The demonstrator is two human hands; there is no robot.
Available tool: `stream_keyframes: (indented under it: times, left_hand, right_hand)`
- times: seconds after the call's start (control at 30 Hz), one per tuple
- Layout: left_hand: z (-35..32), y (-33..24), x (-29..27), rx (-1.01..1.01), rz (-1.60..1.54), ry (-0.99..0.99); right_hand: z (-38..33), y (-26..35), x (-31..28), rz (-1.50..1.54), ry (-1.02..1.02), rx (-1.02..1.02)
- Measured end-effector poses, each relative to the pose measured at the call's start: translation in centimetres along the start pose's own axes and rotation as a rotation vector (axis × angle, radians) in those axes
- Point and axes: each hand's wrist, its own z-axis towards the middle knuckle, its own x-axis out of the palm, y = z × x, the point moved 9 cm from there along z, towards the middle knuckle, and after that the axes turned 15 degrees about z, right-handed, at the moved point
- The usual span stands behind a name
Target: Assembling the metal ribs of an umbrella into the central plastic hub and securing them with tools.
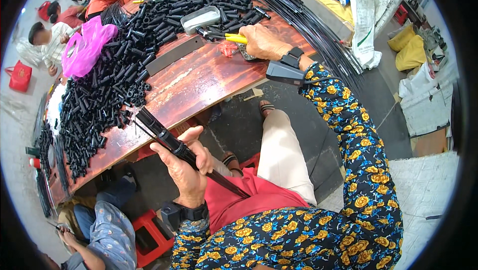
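My left hand (186,168), below the table's front edge, is closed around a long black frame (175,145) that resembles a folded umbrella frame. The frame slants from the table edge down to my lap, and a thin wire or rib sticks out near its upper end. Over the table, my right hand (266,42) grips a pair of pliers (235,38) by the yellow handles. The dark jaws point left. Just below them are a small red plastic bundle (228,48) and a small container (246,52), partly hidden by my right hand.
Heaps of short black plastic tubes (94,115) cover the brown table (199,83). On it also lie a clear tray (200,19), a dark flat bar (175,56), a pink bag (88,46) and long thin black rods (308,26). Other people sit at left; a red stool (152,237) stands low left.
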Motion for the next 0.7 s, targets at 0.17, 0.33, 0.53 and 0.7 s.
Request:
stream_keyframes:
  times: [0.17,0.33,0.53,0.7]
  left_hand:
    - [0.0,0.2,-0.4,-0.001,-0.003,-0.007]
    - [0.0,0.2,-0.6,-0.024,0.017,0.006]
    - [-0.4,-0.6,0.1,-0.011,0.088,-0.029]
    - [-1.2,-1.6,1.4,0.079,0.089,0.037]
  right_hand:
    - [0.2,0.4,-0.7,-0.005,-0.030,0.026]
    - [0.0,-2.7,-1.8,0.268,-0.088,0.209]
    - [-2.3,-3.0,-3.3,0.850,-0.146,0.224]
    - [-3.8,-2.7,-3.4,1.269,-0.232,0.221]
